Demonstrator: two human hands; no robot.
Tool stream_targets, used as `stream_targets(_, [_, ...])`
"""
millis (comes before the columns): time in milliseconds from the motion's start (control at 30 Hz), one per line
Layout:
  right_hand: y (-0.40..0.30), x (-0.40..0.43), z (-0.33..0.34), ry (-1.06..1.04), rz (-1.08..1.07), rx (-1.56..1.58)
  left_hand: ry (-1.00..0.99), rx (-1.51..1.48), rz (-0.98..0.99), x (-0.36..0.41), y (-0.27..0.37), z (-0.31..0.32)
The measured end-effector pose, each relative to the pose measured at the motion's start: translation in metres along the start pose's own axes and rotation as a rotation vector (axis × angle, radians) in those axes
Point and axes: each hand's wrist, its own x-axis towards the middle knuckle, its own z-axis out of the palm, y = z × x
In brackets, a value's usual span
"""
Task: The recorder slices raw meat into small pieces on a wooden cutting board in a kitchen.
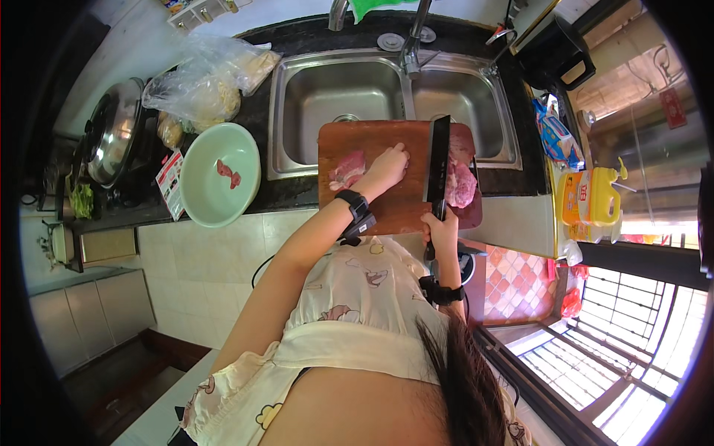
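My right hand (pixel 443 229) grips the black handle of a kitchen knife (pixel 439 159), whose broad dark blade points away from me over a wooden cutting board (pixel 385 214). My left hand (pixel 392 166) is over the middle of the board with its fingers curled; whether something small is under them is hidden. A piece of raw meat (pixel 350 167) lies on the board's left part. A larger piece of raw meat (pixel 461 184) lies right of the blade. Left of the board, a pale green bowl (pixel 220 209) holds small pieces of meat (pixel 227 174).
The board lies across the near edge of a double steel sink (pixel 334 83) with a faucet (pixel 411 61). Plastic bags of food (pixel 215 100) and a lidded pan (pixel 114 134) stand at left. A yellow detergent jug (pixel 590 198) and a blue packet (pixel 558 134) are at right.
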Motion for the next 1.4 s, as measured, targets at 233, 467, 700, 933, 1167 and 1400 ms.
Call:
stream_targets(233, [-0.002,0.001,0.004,-0.022,-0.029,-0.055,0.112,0.201,0.067,-0.001,-0.017,0.016])
stream_targets(467, [-0.007,0.002,0.01,-0.036,0.012,-0.061,0.104,-0.676,-0.278,-0.032,-0.022,-0.077])
stream_targets(700, [-0.005,0.007,0.017,-0.109,0.022,-0.069,0.636,-0.354,-0.235,-0.145,-0.099,-0.161])
stream_targets(933, [-0.006,0.014,0.031,-0.203,0.016,-0.107,0.681,0.345,-0.538,-0.22,-0.14,-0.165])
stream_targets(1167, [-0.007,0.015,0.041,-0.237,0.028,-0.133,0.706,-0.143,-0.279,-0.154,-0.086,-0.133])
stream_targets(1400, [-0.007,0.005,0.03,-0.17,-0.058,-0.206,0.215,0.278,-0.274,-0.075,-0.046,-0.051])
